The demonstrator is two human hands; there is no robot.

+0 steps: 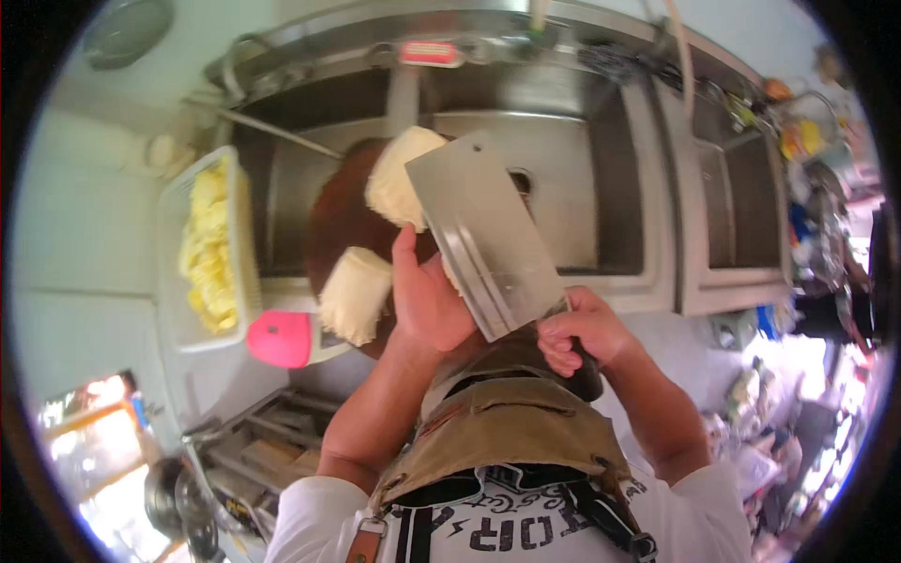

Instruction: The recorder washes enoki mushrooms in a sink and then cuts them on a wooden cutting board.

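Note:
My right hand [581, 331] grips the handle of a broad steel cleaver [486, 232], its flat blade tilted across the view. My left hand [429, 302] is beside the blade with the thumb raised; its fingers are hidden behind the steel. A sliver of pale food shows between palm and blade, and I cannot tell whether the hand holds it. Just past the thumb lies a large pile of cream-coloured, finely cut food [398, 179], partly covered by the cleaver. Another pile of the cut food [355, 294] sits left of my left hand. Both rest on a round dark brown chopping board [336, 211].
Behind and under the board runs a stainless steel sink [563, 190] with several basins. At the left stands a white plastic basket [243, 246] holding yellow food pieces [211, 246]. Beside it is a pink plastic item [280, 340]. A metal rack [274, 436] stands below left.

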